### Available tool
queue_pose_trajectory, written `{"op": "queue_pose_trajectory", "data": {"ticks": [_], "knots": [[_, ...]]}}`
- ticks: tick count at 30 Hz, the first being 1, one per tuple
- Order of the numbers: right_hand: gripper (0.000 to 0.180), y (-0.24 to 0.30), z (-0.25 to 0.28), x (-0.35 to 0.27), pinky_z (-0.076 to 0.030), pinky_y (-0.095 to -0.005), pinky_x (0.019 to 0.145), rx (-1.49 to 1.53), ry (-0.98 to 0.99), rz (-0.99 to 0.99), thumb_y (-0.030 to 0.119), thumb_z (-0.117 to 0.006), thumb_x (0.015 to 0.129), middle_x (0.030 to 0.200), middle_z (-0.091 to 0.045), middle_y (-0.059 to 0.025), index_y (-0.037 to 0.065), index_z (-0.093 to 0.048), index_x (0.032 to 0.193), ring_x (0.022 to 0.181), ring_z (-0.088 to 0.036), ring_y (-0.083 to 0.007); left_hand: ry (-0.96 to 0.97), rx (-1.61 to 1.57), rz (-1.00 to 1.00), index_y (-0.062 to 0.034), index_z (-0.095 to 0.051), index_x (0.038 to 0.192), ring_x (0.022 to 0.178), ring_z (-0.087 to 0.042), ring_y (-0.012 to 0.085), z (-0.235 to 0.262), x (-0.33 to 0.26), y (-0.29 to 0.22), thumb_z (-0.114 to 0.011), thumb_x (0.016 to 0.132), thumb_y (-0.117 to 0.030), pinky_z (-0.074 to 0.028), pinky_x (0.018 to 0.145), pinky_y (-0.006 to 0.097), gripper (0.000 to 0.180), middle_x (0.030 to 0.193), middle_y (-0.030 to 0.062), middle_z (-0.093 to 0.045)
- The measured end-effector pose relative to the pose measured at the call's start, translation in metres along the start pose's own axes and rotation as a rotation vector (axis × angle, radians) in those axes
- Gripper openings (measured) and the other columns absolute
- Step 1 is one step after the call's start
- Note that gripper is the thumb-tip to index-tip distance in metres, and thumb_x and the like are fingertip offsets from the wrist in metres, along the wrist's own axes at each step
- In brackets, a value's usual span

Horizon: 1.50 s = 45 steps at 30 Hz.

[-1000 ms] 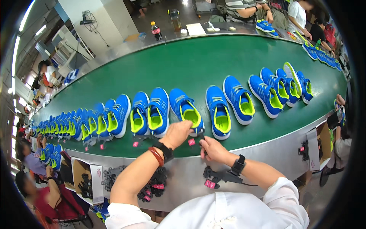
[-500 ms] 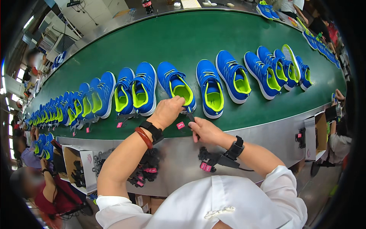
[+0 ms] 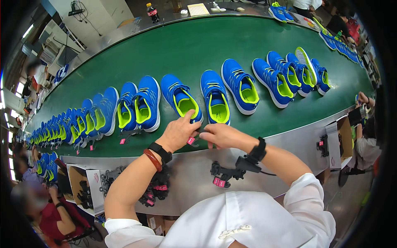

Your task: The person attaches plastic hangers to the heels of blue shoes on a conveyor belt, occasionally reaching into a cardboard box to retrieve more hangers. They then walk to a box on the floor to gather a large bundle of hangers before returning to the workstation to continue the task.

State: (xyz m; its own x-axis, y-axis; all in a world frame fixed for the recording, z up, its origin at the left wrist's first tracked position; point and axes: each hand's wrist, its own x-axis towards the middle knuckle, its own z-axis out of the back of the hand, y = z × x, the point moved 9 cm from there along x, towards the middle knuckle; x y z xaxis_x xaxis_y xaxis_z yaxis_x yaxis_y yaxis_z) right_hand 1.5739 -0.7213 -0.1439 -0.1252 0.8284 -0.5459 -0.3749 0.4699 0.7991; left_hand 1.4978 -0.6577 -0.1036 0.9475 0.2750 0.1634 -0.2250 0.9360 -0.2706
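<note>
Hands meet at the near edge of the green conveyor belt (image 3: pixel 231 45): left hand (image 3: pixel 178 133) touches a blue shoe with a lime-yellow insole (image 3: pixel 182 101), right hand (image 3: pixel 221 135) just beside it; between them they pinch a small pink hang tag (image 3: pixel 191 140).

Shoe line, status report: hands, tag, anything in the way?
Left hand on blue shoe heel. Right hand beside it; pink tag pinched between both. Neighbour shoe close alongside, otherwise clear.

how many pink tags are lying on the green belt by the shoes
3 show clearly: one tag between the left hand and right hand, one below the pair further left, and one beyond that. More may be hidden in the crowded far-left row.
</note>
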Motion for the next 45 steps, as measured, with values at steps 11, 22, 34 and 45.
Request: {"op": "queue_pose_trajectory", "data": {"ticks": [11,22,34,45], "knots": [[0.037,0.007,0.056,-0.017,-0.048,-0.0435,0.069,-0.753,-0.394,0.587,0.031,-0.072,0.077,0.091,-0.059,-0.0116,0.004,-0.057,0.096,0.081,-0.06,-0.0333,0.156,-0.004,0.351,-0.014,-0.058,0.119,0.074,-0.061,0.0397,-0.005,-0.022,0.013,-0.054,0.082,-0.004,-0.05,0.065,0.046,0.039,0.096,0.0208,-0.054],[0.026,0.052,0.034,-0.001,-0.042,-0.0381,0.065,-1.15,-0.484,0.692,0.033,-0.073,0.073,0.076,-0.056,-0.0056,0.013,-0.059,0.082,0.073,-0.059,-0.0246,0.191,-0.073,0.472,-0.0133,-0.065,0.107,0.08,-0.061,0.0395,-0.013,-0.027,0.025,-0.051,0.081,-0.002,-0.049,0.072,0.048,0.032,0.091,0.0208,-0.056],[0.028,0.036,0.07,0.017,-0.048,-0.0445,0.075,-0.674,-0.535,0.492,0.015,-0.072,0.072,0.094,-0.06,-0.0111,0.003,-0.06,0.094,0.083,-0.061,-0.0358,0.006,-0.267,0.381,-0.0125,-0.059,0.115,0.098,-0.057,0.0433,0.017,-0.018,0.023,-0.052,0.078,0.007,-0.049,0.081,0.045,0.043,0.121,0.0246,-0.048],[0.04,-0.042,0.011,-0.107,-0.049,-0.0404,0.076,-0.463,-0.121,0.451,0.028,-0.079,0.068,0.089,-0.059,-0.0138,0.004,-0.06,0.094,0.087,-0.059,-0.0332,-0.199,0.006,0.08,-0.0062,-0.062,0.103,0.094,-0.059,0.0323,0.045,0.048,-0.057,-0.057,0.07,0.008,-0.05,0.078,0.039,0.036,0.106,0.0133,-0.058]]}}
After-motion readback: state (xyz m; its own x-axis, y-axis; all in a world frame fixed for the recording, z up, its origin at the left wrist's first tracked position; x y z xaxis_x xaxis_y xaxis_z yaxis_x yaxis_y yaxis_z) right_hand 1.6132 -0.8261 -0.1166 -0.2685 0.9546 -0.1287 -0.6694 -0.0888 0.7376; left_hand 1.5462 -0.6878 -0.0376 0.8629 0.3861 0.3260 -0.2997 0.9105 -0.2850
